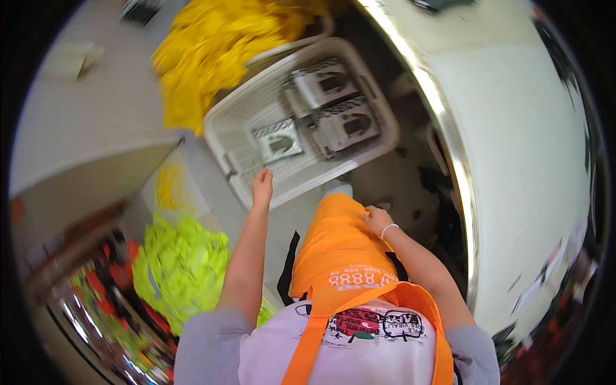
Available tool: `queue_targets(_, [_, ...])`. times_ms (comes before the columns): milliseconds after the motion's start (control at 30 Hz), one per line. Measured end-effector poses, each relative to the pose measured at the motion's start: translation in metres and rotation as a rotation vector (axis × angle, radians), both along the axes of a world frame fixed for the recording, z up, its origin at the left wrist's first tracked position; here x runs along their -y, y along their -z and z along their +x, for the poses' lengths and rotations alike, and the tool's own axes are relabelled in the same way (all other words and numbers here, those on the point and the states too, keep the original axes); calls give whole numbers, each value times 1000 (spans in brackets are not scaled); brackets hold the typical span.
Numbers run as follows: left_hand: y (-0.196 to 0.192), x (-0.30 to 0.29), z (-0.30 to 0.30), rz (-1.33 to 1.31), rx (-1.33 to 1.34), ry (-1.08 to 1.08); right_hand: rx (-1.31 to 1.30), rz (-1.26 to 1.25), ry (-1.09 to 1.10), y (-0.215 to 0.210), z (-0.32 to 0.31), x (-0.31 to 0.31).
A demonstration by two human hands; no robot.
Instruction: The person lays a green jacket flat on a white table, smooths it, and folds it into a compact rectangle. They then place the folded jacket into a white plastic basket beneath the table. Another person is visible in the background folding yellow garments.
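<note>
My left hand reaches to the near left rim of a white plastic basket. Nothing shows in its loosely bent fingers. Just beyond the fingertips, inside the basket, is a flat white packet with a dark garment pictured on it. Similar packets lie stacked at the basket's right: one stack at the back, another nearer. My right hand rests against the orange apron I wear, its fingers lying on the cloth with no object visible in them.
Yellow garments are heaped beyond the basket's left side. A neon-green pile lies at my left, near a shelf of red and black items. Along my right runs a white table with a shiny metal edge.
</note>
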State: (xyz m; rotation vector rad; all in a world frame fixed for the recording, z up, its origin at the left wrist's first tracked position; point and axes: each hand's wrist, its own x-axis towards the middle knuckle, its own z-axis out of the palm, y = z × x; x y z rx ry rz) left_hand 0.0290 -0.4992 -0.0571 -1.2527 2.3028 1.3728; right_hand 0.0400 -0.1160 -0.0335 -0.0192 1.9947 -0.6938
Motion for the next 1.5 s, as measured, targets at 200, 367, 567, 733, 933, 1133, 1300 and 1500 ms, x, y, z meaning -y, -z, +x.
queue_targets(200, [1, -115, -75, 266, -143, 577, -2, 218, 661, 6, 118, -79])
queue_targets(367, [-47, -250, -88, 139, -394, 1206, -58, 192, 1404, 66, 252, -53])
queue_targets(567, [-71, -424, 20, 68, -1081, 1964, 9, 178, 1940, 160, 409, 3])
queue_targets(733, [-47, -558, 123, -239, -1179, 2094, -37, 441, 2149, 239, 570, -63])
queue_targets(933, [-3, -624, 207, -755, -1173, 2043, -161, 966, 2472, 318, 749, -237])
queue_targets(1133, [-3, -623, 219, -732, -1227, 2031, 243, 1034, 2750, 289, 761, -399])
queue_targets(1300, [-7, -646, 228, -716, -1266, 2084, -687, 784, 2596, 336, 783, -369])
queue_targets(1500, [-7, -623, 236, -929, -1007, 1938, -869, 162, 2959, 148, 720, -280])
